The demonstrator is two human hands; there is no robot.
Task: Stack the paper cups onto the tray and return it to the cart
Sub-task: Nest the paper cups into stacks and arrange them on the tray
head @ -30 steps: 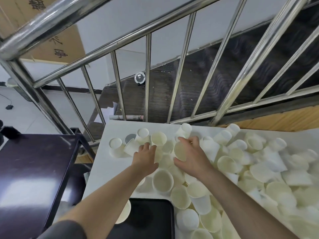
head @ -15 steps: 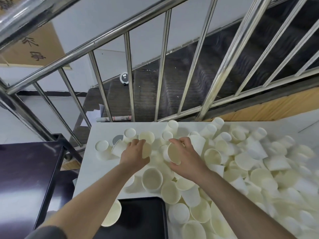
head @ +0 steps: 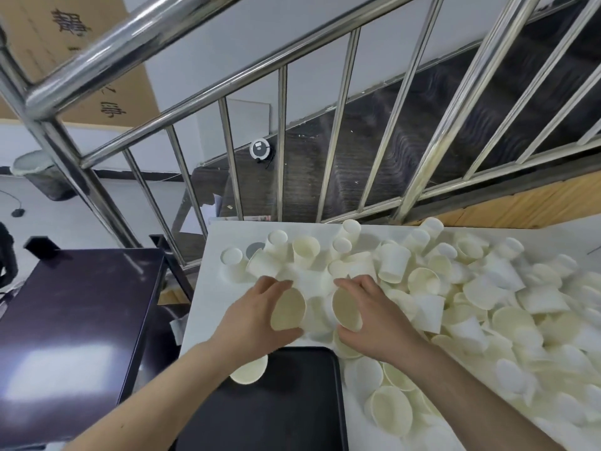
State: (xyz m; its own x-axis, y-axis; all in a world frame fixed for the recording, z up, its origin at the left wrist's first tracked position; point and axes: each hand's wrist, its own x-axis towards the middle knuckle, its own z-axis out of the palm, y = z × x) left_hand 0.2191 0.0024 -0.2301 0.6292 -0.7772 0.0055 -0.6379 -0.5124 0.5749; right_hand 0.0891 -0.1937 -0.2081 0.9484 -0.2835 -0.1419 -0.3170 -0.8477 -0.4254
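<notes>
Several white paper cups lie scattered in a heap across the white table. My left hand grips one paper cup, its open mouth turned towards me. My right hand grips another paper cup, also mouth towards me. Both hands are just above the far edge of the black tray, which lies at the table's near edge. One cup sits on the tray's left rim, partly under my left wrist.
A dark cart top stands left of the table. A steel railing runs behind the table, with stairs and a floor below. Cups cover the whole right half of the table.
Both hands have drawn back from the heap towards the tray, each now holding a cup with its mouth towards me. The camera has moved closer and tilted.
</notes>
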